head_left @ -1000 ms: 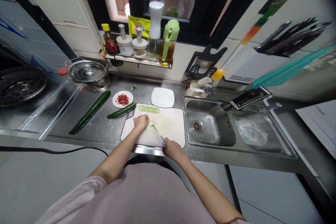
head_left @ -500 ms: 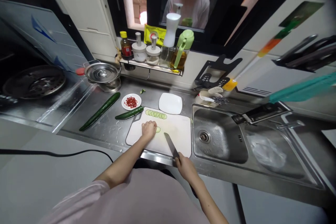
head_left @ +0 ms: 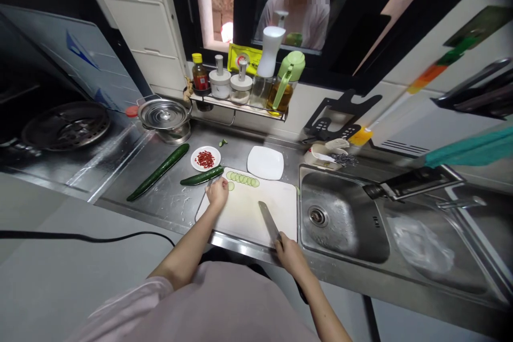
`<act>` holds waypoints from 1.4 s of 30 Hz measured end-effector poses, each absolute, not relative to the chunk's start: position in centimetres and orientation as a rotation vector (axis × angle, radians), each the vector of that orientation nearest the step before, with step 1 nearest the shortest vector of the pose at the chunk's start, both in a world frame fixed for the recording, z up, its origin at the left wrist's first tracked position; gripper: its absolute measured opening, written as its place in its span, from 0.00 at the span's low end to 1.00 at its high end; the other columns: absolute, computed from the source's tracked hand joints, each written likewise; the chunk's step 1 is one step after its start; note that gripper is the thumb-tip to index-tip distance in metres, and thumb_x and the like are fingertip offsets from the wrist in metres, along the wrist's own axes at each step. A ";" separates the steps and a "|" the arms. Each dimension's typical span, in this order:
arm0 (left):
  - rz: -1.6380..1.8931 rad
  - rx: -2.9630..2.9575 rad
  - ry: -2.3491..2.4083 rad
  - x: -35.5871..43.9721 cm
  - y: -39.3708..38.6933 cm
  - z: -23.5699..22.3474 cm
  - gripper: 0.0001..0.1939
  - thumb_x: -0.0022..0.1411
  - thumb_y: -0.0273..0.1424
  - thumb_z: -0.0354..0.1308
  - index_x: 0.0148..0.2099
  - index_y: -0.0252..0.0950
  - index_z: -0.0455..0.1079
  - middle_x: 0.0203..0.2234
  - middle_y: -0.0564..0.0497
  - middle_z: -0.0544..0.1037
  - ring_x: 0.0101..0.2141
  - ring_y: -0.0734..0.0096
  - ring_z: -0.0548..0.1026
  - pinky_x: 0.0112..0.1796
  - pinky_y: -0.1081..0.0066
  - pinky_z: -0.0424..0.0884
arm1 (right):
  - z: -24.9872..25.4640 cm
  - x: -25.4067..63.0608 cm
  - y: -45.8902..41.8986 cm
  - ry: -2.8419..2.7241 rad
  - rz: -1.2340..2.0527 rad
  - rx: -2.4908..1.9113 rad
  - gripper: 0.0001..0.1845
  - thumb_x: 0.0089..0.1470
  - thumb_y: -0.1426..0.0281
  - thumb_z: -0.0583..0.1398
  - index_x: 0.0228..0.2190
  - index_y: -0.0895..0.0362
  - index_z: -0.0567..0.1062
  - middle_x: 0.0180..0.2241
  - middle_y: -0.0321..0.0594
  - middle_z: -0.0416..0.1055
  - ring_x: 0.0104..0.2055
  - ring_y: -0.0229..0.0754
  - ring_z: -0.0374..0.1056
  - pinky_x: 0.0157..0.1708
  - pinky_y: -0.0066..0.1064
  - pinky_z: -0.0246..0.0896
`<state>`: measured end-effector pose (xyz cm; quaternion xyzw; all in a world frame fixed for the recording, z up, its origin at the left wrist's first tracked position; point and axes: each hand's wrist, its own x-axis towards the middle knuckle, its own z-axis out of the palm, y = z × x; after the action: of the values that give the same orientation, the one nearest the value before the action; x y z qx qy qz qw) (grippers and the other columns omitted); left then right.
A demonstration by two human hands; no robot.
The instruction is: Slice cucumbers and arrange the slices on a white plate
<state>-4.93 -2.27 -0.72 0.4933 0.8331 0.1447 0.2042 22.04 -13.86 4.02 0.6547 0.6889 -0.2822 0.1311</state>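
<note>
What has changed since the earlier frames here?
The left hand and a round green cucumber slice moved forward and left, near the overlapping slice row. The silver knife, held in the right hand, swung rightward off that slice. The row and white rectangular plate stayed.

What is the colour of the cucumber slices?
The cucumber slices are pale green; the head view shows this best.

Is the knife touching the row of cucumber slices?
Apart. The head view shows bare white cutting board between the tip of the knife and the row of cucumber slices.
</note>
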 end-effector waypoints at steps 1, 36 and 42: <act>0.409 1.360 2.348 -5.2 -2.1 -0.8 0.11 0.63 0.30 0.48 0.41 0.44 0.72 0.39 0.51 0.80 0.42 0.64 0.74 0.45 0.64 0.57 | 3.9 22.1 -13.8 2.005 -0.820 1.900 0.15 0.63 0.69 0.47 0.47 0.59 0.68 0.39 0.49 0.76 0.43 0.44 0.71 0.37 0.28 0.52; 0.287 1.843 1.991 1.6 1.1 -0.2 0.18 0.63 0.37 0.49 0.53 0.44 0.71 0.47 0.44 0.74 0.50 0.54 0.67 0.49 0.58 0.56 | 4.7 23.1 -14.7 1.896 -0.867 2.069 0.13 0.62 0.70 0.48 0.44 0.59 0.68 0.39 0.49 0.75 0.42 0.44 0.70 0.35 0.28 0.50; 0.168 1.951 1.967 2.9 2.2 -0.9 0.18 0.63 0.36 0.50 0.53 0.42 0.71 0.46 0.42 0.73 0.49 0.53 0.68 0.49 0.57 0.55 | 4.4 24.2 -15.7 1.850 -0.921 2.154 0.17 0.62 0.69 0.47 0.46 0.60 0.69 0.38 0.48 0.75 0.42 0.45 0.70 0.36 0.29 0.51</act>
<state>2.85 2.17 -0.90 0.6912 0.6969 0.0595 0.1819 24.16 -15.71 4.40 0.7194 0.6178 -0.3076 0.0782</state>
